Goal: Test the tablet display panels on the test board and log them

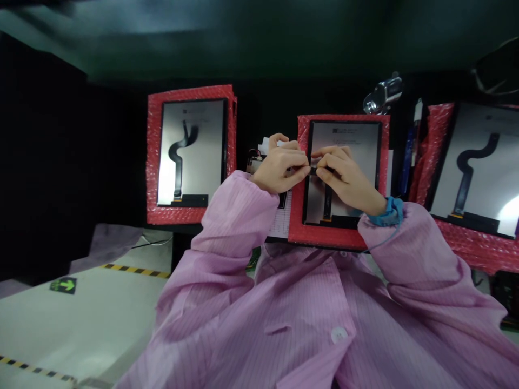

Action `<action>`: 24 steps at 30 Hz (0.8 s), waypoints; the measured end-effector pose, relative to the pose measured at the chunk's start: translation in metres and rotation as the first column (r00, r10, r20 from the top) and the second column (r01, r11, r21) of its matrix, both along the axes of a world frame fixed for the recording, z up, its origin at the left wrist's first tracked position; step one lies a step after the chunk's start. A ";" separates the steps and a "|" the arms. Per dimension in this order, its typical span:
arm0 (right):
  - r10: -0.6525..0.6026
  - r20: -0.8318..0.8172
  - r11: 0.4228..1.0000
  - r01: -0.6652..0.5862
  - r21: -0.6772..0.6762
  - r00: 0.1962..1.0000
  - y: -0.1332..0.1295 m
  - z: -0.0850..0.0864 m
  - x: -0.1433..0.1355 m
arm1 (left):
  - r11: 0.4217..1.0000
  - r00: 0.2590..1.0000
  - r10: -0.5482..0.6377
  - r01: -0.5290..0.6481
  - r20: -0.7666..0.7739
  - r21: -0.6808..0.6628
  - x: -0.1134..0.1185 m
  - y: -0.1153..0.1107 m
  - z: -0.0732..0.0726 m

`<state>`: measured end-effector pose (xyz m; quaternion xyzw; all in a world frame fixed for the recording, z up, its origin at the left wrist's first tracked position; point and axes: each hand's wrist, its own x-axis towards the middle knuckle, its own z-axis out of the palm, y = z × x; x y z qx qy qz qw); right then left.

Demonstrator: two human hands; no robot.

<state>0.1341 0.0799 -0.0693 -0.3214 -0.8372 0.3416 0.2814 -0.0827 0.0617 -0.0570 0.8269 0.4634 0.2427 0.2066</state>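
In front of me a display panel [344, 210] lies face down on red bubble wrap [320, 235]. A black flex cable [327, 202] runs up from its lower edge to my fingers. My right hand [346, 178], with a blue band [387, 212] at the wrist, pinches the cable's free end. My left hand [283, 166] meets it at the panel's left edge, thumb and forefinger pressed together at the tip of the cable. Whether the left fingers grip the cable or another small piece there is hidden.
Another display panel [194, 151] with a black cable rests on red bubble wrap to the left. A third panel [474, 167] lies at the right. Beyond the middle panel is a shiny metal object [383, 94]. Pens [416, 132] and a printed sheet [280, 219] flank it.
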 end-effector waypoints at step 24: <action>-0.028 0.019 0.999 0.027 0.045 0.999 -0.002 -0.002 -0.002 | 0.997 0.997 0.071 -0.071 0.015 0.007 0.006 0.002 -0.007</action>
